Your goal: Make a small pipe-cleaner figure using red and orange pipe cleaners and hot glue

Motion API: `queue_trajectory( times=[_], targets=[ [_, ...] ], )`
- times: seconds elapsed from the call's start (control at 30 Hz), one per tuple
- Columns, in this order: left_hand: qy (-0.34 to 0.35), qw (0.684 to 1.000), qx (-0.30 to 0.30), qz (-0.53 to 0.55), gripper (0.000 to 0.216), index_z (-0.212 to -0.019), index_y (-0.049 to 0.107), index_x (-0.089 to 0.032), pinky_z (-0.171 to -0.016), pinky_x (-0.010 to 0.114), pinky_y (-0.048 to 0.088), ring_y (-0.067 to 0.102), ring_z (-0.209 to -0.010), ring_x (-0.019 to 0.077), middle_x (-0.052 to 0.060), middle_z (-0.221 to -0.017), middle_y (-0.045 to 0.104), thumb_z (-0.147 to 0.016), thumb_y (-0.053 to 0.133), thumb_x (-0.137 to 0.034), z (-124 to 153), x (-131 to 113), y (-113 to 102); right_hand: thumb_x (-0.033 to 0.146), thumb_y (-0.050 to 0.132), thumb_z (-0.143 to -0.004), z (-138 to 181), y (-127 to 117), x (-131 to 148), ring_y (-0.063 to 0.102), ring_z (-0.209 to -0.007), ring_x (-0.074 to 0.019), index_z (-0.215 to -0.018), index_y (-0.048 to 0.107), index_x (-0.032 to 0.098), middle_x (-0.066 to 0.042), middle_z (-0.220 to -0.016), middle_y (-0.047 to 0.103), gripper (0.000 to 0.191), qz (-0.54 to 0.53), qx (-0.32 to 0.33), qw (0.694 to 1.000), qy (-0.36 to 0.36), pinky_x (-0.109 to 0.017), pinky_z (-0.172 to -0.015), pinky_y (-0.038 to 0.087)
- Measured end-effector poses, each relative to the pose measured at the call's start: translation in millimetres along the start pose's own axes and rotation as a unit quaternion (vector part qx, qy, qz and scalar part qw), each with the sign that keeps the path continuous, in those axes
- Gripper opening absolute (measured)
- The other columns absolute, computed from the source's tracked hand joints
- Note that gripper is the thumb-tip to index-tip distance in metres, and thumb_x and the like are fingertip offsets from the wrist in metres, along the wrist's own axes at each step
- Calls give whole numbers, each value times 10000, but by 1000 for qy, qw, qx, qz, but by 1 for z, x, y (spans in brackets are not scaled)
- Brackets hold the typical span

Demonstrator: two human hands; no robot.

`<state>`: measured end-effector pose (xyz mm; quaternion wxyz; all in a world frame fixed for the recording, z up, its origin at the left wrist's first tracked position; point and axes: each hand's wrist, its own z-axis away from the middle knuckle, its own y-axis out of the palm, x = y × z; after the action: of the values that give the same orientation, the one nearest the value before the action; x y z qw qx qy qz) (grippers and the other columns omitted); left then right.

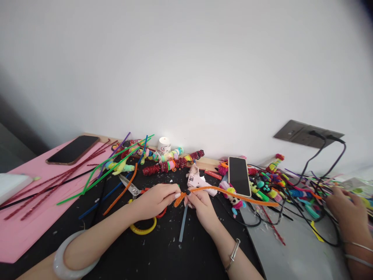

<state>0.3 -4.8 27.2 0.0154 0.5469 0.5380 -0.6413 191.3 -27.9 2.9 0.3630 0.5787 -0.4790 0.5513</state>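
My left hand [155, 199] and my right hand [201, 206] meet over the black mat [151, 252], both pinching one end of a long orange pipe cleaner [233, 194]. The short bent end sits between my fingertips; the long part runs off to the right toward a grey surface. My left wrist wears a pale bangle [71, 256], my right wrist a thin silver bracelet [234, 251]. A translucent glue stick [183, 225] lies just below my hands.
Scissors [131, 187], a yellow ring [144, 227], a white glue gun [198, 181], loose pipe cleaners [110, 167] and finished pipe-cleaner figures [171, 163] lie behind. Phones rest on the pink sheet [72, 149] and upright [239, 175]. Another person's hand [346, 208] works at right among cables.
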Motion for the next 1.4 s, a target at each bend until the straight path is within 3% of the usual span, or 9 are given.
queue_trajectory(
  times=[1.4],
  targets=[
    [0, 1000, 21, 18, 285, -815, 557, -194, -690, 243, 380, 534, -705, 138, -10, -751, 590, -972, 324, -244, 1, -5, 0, 417, 472, -862, 0, 3, 2, 281, -457, -109, -549, 569, 181, 48, -485, 332, 404, -11, -7, 1000, 25, -251, -474, 203]
  ],
)
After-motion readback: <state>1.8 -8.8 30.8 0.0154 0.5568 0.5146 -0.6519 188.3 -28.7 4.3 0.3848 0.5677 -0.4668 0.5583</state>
